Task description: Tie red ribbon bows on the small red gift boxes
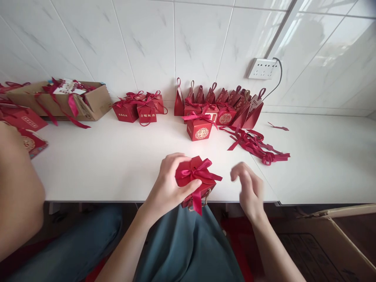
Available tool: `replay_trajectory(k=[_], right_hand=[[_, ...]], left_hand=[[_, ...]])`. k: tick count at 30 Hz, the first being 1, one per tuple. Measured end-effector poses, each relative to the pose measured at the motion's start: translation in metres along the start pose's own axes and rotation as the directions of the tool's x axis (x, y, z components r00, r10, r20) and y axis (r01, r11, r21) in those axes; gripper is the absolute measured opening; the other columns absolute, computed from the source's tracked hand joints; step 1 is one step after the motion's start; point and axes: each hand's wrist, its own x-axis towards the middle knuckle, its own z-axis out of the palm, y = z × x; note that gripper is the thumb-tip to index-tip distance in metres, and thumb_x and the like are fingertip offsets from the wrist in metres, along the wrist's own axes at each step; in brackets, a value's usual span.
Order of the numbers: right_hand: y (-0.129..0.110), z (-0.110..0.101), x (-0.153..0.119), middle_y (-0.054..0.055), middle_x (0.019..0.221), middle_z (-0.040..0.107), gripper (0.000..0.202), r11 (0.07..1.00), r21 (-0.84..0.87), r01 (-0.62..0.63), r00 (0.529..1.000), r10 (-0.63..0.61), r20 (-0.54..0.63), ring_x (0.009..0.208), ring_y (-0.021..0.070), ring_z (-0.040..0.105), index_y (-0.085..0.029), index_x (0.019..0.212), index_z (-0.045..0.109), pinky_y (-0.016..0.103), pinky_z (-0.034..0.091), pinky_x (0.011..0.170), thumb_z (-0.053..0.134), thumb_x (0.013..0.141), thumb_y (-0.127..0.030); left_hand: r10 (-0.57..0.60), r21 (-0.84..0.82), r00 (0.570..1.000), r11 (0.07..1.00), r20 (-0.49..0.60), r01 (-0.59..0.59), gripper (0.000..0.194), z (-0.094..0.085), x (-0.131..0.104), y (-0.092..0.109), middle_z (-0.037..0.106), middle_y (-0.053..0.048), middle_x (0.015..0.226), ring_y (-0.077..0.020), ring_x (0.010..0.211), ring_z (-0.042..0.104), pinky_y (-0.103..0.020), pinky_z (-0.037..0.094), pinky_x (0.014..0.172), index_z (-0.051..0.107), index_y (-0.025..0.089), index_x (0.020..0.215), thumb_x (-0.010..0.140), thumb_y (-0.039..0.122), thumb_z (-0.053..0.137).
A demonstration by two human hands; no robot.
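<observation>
Grips the bow-topped red box (203,178) in the left hand (169,178), with thumb across the lid, fingers round the left side, and the front edge of the white table (117,160) crossing behind the box in view. Holds the right hand (250,187) to the right of the box and apart from it, fingers bent; cannot tell through the blur whether fully closed. Note, beyond the box, a gold-printed box (195,133); beyond it to the right, loose ribbons (249,145); and beyond it to the far left, a brown carton (98,105).
</observation>
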Motion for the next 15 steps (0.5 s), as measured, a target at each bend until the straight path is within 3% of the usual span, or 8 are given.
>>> replay_trajectory(k=[3, 4, 6, 9, 15], right_hand=[[0.005, 0.011, 0.026, 0.000, 0.066, 0.049, 0.041, 0.965, -0.070, -0.254, 0.946, 0.263, 0.189, 0.062, 0.0154, 0.044, -0.020, 0.067, 0.048, 0.028, 0.035, 0.056, 0.039, 0.089, -0.054], [0.006, 0.016, 0.032, -0.001, 0.064, 0.047, 0.045, 0.950, -0.062, -0.306, 0.918, 0.312, 0.247, 0.059, 0.0143, 0.042, -0.020, 0.065, 0.047, 0.027, 0.033, 0.054, 0.040, 0.087, -0.058], [0.006, 0.026, 0.036, -0.003, 0.060, 0.039, 0.049, 0.921, -0.002, -0.389, 0.874, 0.370, 0.316, 0.054, 0.0116, 0.035, -0.020, 0.061, 0.042, 0.025, 0.028, 0.049, 0.042, 0.084, -0.063], [0.005, 0.038, 0.034, -0.006, 0.056, 0.028, 0.050, 0.883, 0.125, -0.452, 0.860, 0.394, 0.325, 0.050, 0.0091, 0.026, -0.021, 0.057, 0.033, 0.024, 0.021, 0.045, 0.049, 0.080, -0.062], [0.003, 0.051, 0.024, -0.006, 0.054, 0.027, 0.049, 0.839, 0.272, -0.471, 0.881, 0.432, 0.193, 0.050, 0.0091, 0.022, -0.021, 0.054, 0.030, 0.024, 0.020, 0.046, 0.054, 0.078, -0.056]], left_hand=[[-0.234, -0.078, 0.945, 0.972, -0.230, 0.221, 0.026, 0.001, -0.010, -0.005, 0.056, -0.005, 0.102, -0.0190, 0.092, 0.055, -0.031, 0.045, 0.079, 0.051, 0.021, 0.097, 0.083, 0.043, 0.052], [-0.319, -0.099, 0.917, 0.948, -0.239, 0.303, 0.024, 0.002, -0.012, -0.006, 0.056, -0.002, 0.086, -0.0165, 0.078, 0.054, -0.028, 0.044, 0.070, 0.050, 0.021, 0.085, 0.084, 0.045, 0.048], [-0.418, -0.123, 0.893, 0.907, -0.163, 0.402, 0.036, 0.003, -0.016, -0.007, 0.042, 0.003, 0.060, -0.0124, 0.056, 0.043, -0.024, 0.036, 0.055, 0.039, 0.021, 0.064, 0.086, 0.049, 0.043], [-0.427, -0.185, 0.901, 0.894, -0.075, 0.408, 0.042, 0.005, -0.018, -0.004, 0.029, 0.005, 0.053, -0.0105, 0.050, 0.033, -0.023, 0.029, 0.049, 0.032, 0.021, 0.058, 0.086, 0.049, 0.044], [-0.423, -0.307, 0.894, 0.879, -0.150, 0.364, 0.040, 0.018, -0.018, -0.001, 0.027, 0.005, 0.055, -0.0098, 0.051, 0.029, -0.021, 0.029, 0.048, 0.026, 0.021, 0.059, 0.086, 0.041, 0.047]])
